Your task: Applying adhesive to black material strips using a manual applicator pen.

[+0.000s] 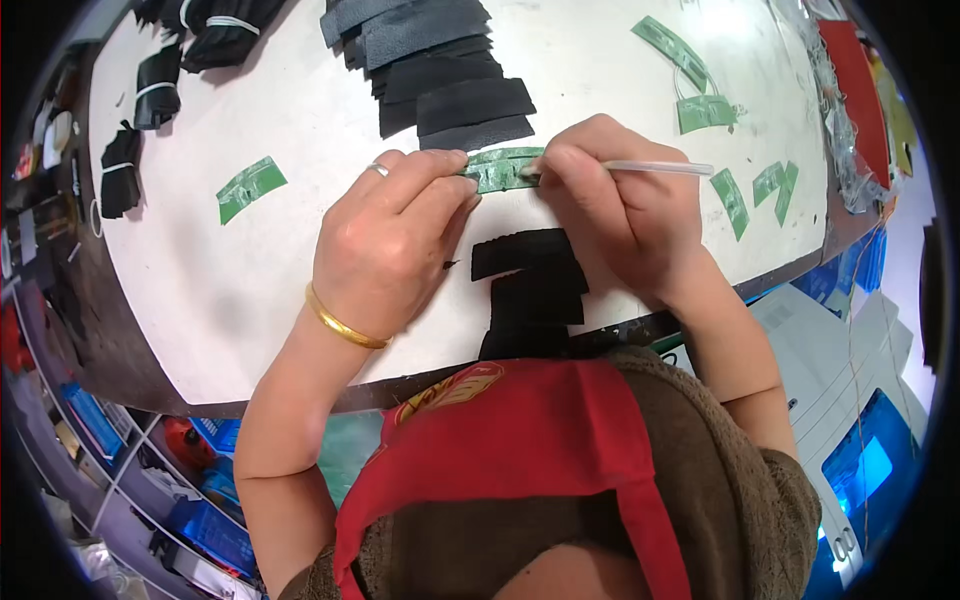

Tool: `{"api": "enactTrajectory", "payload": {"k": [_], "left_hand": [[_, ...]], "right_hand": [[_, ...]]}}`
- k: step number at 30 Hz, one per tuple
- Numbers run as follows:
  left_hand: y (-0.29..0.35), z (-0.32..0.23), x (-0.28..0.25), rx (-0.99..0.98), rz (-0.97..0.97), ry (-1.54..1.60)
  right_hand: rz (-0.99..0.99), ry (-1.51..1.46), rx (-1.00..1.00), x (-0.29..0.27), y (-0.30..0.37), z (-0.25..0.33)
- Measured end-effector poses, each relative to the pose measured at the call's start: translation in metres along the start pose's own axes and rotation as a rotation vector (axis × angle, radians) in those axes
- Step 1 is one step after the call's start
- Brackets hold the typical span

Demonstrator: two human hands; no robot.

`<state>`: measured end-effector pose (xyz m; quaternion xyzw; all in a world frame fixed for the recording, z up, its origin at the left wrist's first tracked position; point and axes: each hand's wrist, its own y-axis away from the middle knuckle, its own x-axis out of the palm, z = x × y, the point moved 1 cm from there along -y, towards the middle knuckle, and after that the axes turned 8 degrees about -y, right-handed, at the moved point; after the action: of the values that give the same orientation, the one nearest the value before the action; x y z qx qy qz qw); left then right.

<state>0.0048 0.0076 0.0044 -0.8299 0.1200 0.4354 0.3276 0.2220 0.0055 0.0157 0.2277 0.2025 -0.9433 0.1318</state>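
Under my hands lies a curved green template [496, 174] with narrow slots, at the near end of a row of black pieces. My left hand [372, 245] is closed, its thumb and fingertips pressed on the template's left end. In my right hand [640, 215] is a thin white pen [665, 167], pinched between thumb and fingers. The pen's tip is at the template's right part, mostly hidden by my fingers. Close to my body, between my forearms, overlap several black fabric-like pieces [530, 285].
Overlapping black strips [430, 45] run to the table's far side. A loose green template [252, 188] lies left; more green templates [706, 113] lie right. Tied black bundles [158, 88] line the left edge. Clear plastic [850, 150] and a red sheet [855, 95] sit far right.
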Motion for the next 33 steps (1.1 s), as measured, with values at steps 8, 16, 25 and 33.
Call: {"api": "enactTrajectory", "payload": {"k": [8, 16, 25, 33], "left_hand": [[0.000, -0.001, -0.005, -0.045, 0.027, 0.023], [0.016, -0.027, -0.010, -0.030, 0.126, 0.109], [0.017, -0.031, -0.013, -0.073, 0.162, 0.123], [0.015, -0.021, -0.013, -0.137, 0.058, 0.026]], "right_hand": [[0.032, -0.058, 0.157, -0.007, 0.005, 0.005], [-0.204, -0.539, 0.415, -0.014, 0.001, 0.002], [-0.194, -0.363, 0.275, -0.010, -0.014, -0.005], [-0.195, -0.515, 0.542, -0.014, 0.014, 0.010]]}}
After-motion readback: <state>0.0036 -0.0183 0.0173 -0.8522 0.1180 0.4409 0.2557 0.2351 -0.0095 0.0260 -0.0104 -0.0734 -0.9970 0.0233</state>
